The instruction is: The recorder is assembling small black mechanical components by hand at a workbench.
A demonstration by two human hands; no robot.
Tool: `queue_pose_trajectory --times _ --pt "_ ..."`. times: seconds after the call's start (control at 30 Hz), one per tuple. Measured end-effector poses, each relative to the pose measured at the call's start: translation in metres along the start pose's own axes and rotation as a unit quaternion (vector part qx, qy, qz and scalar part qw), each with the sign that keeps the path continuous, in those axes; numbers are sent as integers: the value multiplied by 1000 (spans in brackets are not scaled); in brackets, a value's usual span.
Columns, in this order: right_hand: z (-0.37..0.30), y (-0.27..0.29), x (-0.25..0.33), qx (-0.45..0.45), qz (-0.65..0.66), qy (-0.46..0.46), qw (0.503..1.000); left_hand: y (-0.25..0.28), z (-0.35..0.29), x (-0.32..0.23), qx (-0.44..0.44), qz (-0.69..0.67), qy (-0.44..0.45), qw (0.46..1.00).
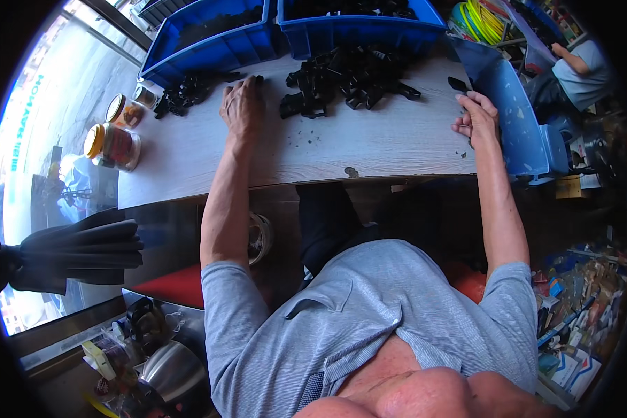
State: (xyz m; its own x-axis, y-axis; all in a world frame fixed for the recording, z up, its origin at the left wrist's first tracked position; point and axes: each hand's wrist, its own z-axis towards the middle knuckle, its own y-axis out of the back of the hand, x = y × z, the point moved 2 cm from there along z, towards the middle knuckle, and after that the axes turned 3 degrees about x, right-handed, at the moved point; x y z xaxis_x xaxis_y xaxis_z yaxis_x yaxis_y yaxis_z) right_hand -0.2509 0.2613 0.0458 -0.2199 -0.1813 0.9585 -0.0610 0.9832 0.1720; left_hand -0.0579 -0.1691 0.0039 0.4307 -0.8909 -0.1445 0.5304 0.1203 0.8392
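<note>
My left hand (242, 111) rests on the table between two heaps, its fingers bent together around a small black piece (259, 80) at the fingertips, mostly hidden. To its left lies a small heap of black plastic parts (181, 96). A larger pile of black plastic parts (352, 75) lies right of that hand, mid-table. At the table's right end my right hand (478, 118) has its fingers curled in a pinch. A flat black plastic part (458, 84) shows at its fingertips; the exact grip is hard to make out.
Two blue bins (209, 50) (362, 33) with black parts stand along the back. Lidded jars (124, 150) line the left edge. A blue plastic tub (519, 118) adjoins the right end. Beyond it a person (584, 73) sits near yellow coiled tubing (482, 21). The table's front edge (306, 180) is before me.
</note>
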Motion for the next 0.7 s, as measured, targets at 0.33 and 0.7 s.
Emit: queue_pose_trajectory --times 0.33,0.7 --pt "-14 -72 3 159 -205 16 966 50 -74 -104 -3 -465 6 885" --pt "-49 -58 0 220 -230 15 948 36 -74 -159 38 -450 -87 888"
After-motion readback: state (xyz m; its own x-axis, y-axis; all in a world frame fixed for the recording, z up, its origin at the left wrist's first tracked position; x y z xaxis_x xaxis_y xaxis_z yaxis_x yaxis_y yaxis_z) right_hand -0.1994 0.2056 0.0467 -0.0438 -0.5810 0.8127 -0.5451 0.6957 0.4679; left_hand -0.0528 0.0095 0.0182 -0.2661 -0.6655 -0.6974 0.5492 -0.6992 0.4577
